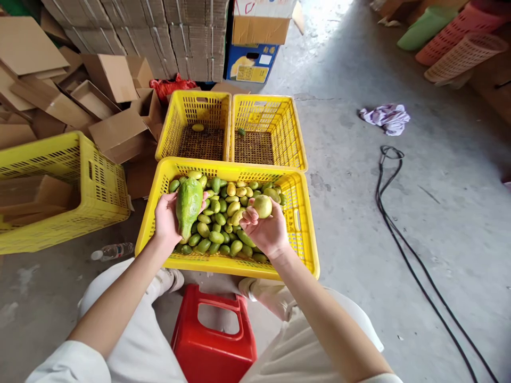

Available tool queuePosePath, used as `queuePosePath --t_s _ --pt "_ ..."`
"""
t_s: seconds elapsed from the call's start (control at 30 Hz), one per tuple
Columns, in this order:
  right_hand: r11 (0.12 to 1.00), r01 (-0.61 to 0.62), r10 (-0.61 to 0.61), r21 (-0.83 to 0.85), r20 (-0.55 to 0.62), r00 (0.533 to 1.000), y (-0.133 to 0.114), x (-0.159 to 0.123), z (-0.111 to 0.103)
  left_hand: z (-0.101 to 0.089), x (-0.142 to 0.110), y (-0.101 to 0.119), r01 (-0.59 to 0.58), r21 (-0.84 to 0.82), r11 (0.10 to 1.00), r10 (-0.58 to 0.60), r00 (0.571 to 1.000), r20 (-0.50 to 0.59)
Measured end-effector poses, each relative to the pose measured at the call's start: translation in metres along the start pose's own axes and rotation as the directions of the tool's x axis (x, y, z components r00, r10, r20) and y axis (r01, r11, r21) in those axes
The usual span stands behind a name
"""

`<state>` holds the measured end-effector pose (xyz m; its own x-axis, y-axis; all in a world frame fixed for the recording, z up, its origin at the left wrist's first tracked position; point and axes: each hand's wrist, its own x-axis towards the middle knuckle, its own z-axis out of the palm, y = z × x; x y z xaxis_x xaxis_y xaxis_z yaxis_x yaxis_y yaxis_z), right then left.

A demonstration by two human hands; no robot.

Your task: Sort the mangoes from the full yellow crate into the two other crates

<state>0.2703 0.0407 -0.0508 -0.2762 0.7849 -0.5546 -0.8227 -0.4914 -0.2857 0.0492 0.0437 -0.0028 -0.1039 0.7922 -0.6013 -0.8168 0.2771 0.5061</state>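
Note:
My left hand [167,218] is closed around a large green papaya [189,205], with its narrow end pointing down towards me. My right hand [268,230], palm up, has its fingers curled round a small round yellow-green fruit [262,206]. Both hands are above a yellow plastic crate [239,269] full of small oval fruits [217,236], some green and some yellowish. Behind it stand two more yellow crates. A single yellow fruit [197,127] lies in the left one [170,125], and a small dark green fruit [241,132] in the right one [288,125].
A red stool [215,351] stands between my legs. To the left are a yellow crate [104,181] holding cardboard, a plastic bottle [114,251] and loose cardboard boxes [115,133]. On the right-hand floor lie a black cable [393,231] and a crumpled cloth [387,118].

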Motion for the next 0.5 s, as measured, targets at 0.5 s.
queuePosePath --t_s 0.5 --pt "0.997 0.006 0.020 -0.075 0.335 0.942 -0.004 -0.001 -0.011 0.001 0.000 -0.001 -0.025 -0.139 0.990 0.023 1.000 -0.020"
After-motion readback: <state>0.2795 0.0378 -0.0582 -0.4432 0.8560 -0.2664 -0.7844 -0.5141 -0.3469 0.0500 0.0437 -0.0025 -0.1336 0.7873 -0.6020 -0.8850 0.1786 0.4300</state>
